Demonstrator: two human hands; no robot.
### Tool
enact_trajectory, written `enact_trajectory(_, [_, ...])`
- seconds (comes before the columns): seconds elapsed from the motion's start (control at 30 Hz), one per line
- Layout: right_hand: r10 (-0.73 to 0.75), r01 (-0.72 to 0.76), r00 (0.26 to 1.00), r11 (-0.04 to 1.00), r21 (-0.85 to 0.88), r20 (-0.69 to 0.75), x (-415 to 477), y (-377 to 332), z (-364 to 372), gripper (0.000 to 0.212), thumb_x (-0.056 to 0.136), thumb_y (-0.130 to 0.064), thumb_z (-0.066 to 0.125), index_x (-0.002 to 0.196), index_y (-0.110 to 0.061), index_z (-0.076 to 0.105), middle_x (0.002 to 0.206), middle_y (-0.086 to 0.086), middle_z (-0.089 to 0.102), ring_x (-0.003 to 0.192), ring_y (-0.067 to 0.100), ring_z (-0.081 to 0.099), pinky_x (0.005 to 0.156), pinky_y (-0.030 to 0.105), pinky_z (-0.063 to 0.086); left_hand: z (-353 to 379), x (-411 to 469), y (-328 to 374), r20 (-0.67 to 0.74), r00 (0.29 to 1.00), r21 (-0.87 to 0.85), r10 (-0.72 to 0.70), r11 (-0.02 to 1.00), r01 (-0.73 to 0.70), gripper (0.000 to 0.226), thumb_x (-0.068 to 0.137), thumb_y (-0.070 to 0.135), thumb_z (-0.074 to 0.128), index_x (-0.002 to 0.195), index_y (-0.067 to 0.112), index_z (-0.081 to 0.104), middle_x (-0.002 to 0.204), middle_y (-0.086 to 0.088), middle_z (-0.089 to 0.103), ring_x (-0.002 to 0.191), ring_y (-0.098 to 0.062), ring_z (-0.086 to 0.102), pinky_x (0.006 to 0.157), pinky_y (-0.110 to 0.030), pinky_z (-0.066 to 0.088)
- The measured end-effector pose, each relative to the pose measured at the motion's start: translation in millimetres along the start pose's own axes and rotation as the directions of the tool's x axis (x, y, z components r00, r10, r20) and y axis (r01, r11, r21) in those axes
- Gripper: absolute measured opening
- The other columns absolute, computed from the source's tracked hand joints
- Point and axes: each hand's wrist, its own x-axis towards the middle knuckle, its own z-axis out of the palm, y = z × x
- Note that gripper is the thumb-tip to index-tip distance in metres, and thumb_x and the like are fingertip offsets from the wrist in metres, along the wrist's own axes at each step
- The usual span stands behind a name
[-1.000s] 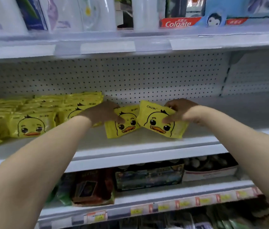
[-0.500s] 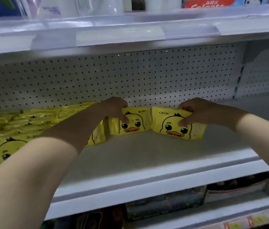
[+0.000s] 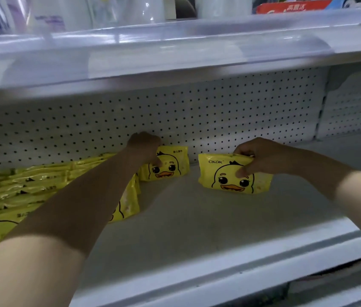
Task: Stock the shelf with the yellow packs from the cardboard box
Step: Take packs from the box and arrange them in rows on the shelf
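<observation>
Both hands are gripping a duck pack each: the left hand (image 3: 145, 146) is closing over the top of one yellow pack (image 3: 170, 163), thumb on its front, standing it right up against the far pegboard wall (image 3: 219, 116). The right hand (image 3: 260, 156) is pinching the top of a second yellow pack (image 3: 228, 177), upright on the shelf (image 3: 197, 229) a bit nearer and off to the right. Rows of stocked packs (image 3: 31, 187) are filling the left side.

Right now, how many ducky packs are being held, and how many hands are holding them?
Yellow duck packs held: 2, one by the left hand at, one by the right hand at
Hands: 2
Total: 4
</observation>
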Motion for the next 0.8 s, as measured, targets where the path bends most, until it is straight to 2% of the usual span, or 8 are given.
enact_trajectory(0.13, [-0.01,0.01,1.0,1.0,-0.005,0.003,8.6,-2.0,0.3,0.027,0.073,-0.02,0.088,0.091,-0.027,0.07,0.093,-0.011,0.074,0.078,0.002,0.069,0.062,0.016,0.048,4.3,4.6,-3.1,-0.085,0.996,0.102,-0.025,0.994,0.034,0.073,0.063,0.066,0.078,0.12,0.023,0.064,0.108,-0.003,0.066,0.11,-0.027,0.058,0.086,-0.039,0.049])
enact_trajectory(0.3, [-0.028,0.028,1.0,0.999,0.022,0.0,17.2,-1.4,4.9,0.025,0.073,-0.02,0.087,0.089,-0.03,0.07,0.093,-0.011,0.074,0.083,0.006,0.071,0.067,0.021,0.05,8.9,7.6,-2.2,-0.143,0.989,0.154,-0.019,0.987,0.041,0.074,0.063,0.064,0.079,0.12,0.02,0.06,0.11,-0.005,0.063,0.11,-0.028,0.055,0.088,-0.038,0.046])
enact_trajectory(0.47, [-0.026,0.025,0.999,0.999,0.031,0.02,26.2,0.2,11.6,0.025,0.073,-0.019,0.087,0.091,-0.028,0.071,0.094,-0.011,0.074,0.079,0.001,0.07,0.066,0.018,0.048,6.6,5.6,5.9,-0.185,0.983,0.246,-0.01,0.968,0.056,0.092,0.062,0.062,0.08,0.134,0.015,0.047,0.132,-0.007,0.051,0.127,-0.029,0.043,0.104,-0.043,0.036])
enact_trajectory(0.53, [-0.027,0.026,0.999,1.0,0.009,0.027,32.2,-2.1,12.8,0.027,0.073,-0.02,0.087,0.094,-0.027,0.071,0.095,-0.012,0.073,0.08,0.001,0.069,0.064,0.015,0.048,6.2,4.8,5.1,-0.2,0.98,0.22,-0.002,0.974,0.047,0.097,0.063,0.061,0.081,0.138,0.013,0.042,0.137,-0.009,0.046,0.13,-0.031,0.039,0.107,-0.045,0.034])
enact_trajectory(0.57, [-0.031,0.031,0.999,1.0,0.004,0.033,35.6,-3.8,13.2,0.027,0.073,-0.02,0.087,0.094,-0.027,0.071,0.094,-0.012,0.073,0.08,0.001,0.069,0.063,0.014,0.047,6.1,5.8,2.4,-0.2,0.98,0.162,-0.007,0.986,0.04,0.095,0.063,0.06,0.081,0.136,0.013,0.044,0.136,-0.009,0.047,0.129,-0.031,0.04,0.106,-0.045,0.035])
enact_trajectory(0.63, [-0.047,0.047,0.998,0.999,-0.004,0.041,43.3,-9.3,15.0,0.029,0.073,-0.021,0.088,0.096,-0.027,0.071,0.096,-0.011,0.072,0.082,0.002,0.068,0.064,0.014,0.047,2.5,6.5,-5.8,-0.197,0.98,-0.087,-0.038,0.996,0.021,0.077,0.062,0.063,0.08,0.118,0.016,0.055,0.12,-0.008,0.056,0.117,-0.031,0.05,0.095,-0.043,0.043])
enact_trajectory(0.73, [-0.088,0.091,0.994,0.995,-0.035,0.069,58.6,-22.9,20.3,0.032,0.073,-0.024,0.088,0.1,-0.026,0.071,0.1,-0.01,0.072,0.091,0.008,0.068,0.072,0.02,0.05,-8.6,-0.4,-15.1,-0.147,0.989,-0.486,-0.028,0.873,-0.048,0.054,0.067,0.072,0.069,0.085,0.022,0.06,0.097,-0.001,0.066,0.095,-0.022,0.062,0.081,-0.036,0.051])
enact_trajectory(0.8, [-0.115,0.123,0.989,0.989,-0.087,0.091,71.4,-33.9,27.3,0.033,0.074,-0.028,0.087,0.102,-0.026,0.071,0.101,-0.01,0.071,0.092,0.008,0.067,0.076,0.023,0.052,-16.9,-10.6,-14.0,-0.129,0.991,-0.6,0.042,0.793,-0.111,0.05,0.076,0.07,0.062,0.088,0.022,0.064,0.098,0.002,0.068,0.092,-0.015,0.063,0.081,-0.033,0.05])
